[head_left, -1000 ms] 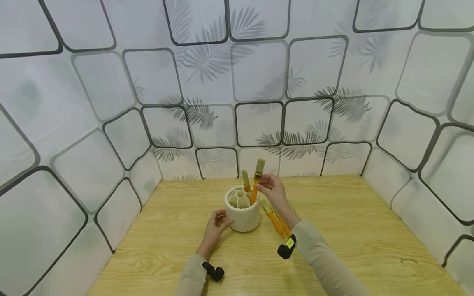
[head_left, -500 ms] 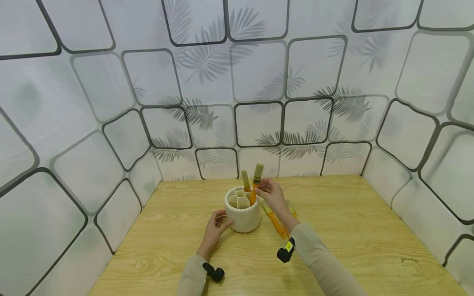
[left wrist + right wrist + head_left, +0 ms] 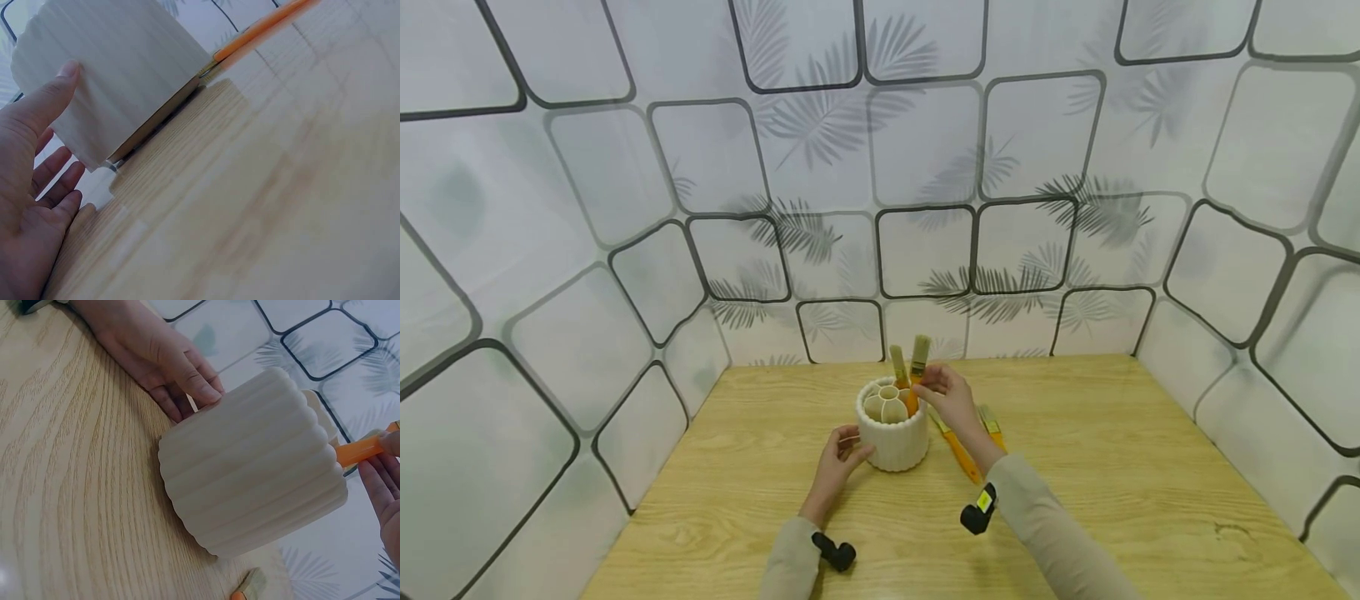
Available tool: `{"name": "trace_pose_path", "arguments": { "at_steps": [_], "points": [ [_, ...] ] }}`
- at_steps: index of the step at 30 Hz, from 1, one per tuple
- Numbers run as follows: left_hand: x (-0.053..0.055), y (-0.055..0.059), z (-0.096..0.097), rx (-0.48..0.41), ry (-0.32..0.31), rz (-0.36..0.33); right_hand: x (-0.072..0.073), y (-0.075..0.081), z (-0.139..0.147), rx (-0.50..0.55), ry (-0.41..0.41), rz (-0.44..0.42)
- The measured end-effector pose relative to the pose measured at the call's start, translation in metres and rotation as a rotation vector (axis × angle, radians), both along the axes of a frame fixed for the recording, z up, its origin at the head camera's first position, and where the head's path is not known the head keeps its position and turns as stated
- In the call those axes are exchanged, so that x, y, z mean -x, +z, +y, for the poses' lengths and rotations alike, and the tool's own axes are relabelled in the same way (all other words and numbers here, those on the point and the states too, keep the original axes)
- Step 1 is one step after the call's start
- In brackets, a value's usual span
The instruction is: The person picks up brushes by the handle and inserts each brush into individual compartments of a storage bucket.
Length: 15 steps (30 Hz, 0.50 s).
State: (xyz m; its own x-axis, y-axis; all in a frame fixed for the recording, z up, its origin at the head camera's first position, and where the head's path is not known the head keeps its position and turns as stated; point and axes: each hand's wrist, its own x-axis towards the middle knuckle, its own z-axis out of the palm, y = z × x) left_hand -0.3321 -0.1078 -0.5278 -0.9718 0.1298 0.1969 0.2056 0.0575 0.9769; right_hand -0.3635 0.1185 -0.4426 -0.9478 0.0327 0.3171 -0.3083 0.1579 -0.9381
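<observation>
A white ribbed brush holder (image 3: 892, 446) with petal-shaped compartments stands upright on the wooden table. My left hand (image 3: 837, 460) is at its left side, the thumb (image 3: 56, 94) resting on the ribbed wall and the other fingers loosely bent near the base. With thumb and fingers, my right hand (image 3: 953, 400) pinches the orange handle (image 3: 359, 452) of a flat paintbrush (image 3: 920, 354), bristles up. The lower end of that handle is inside a right-hand compartment, hidden by the rim. Another paintbrush (image 3: 898, 364) stands in the holder behind it, bristles up.
Right of the holder, a paintbrush (image 3: 962, 457) with an orange handle lies on the table (image 3: 1112, 467). Another paintbrush (image 3: 992, 427) lies partly hidden under my right forearm. A patterned curtain (image 3: 925, 250) closes off the back and both sides.
The paintbrush in my right hand has gone down a little into the holder, and the right hand has lowered with it. My left hand and the holder have stayed in place.
</observation>
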Motion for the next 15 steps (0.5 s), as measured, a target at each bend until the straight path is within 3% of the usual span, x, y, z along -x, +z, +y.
{"name": "trace_pose_path", "arguments": {
  "at_steps": [8,15],
  "points": [
    [0.0009,0.0004,-0.0005,0.001,0.001,0.006,-0.0001,-0.0018,-0.0003,-0.010,0.022,-0.001],
    [0.0001,0.0007,-0.0002,0.004,0.006,0.007,-0.0061,-0.0033,0.0057,0.043,0.087,-0.022]
  ]
}}
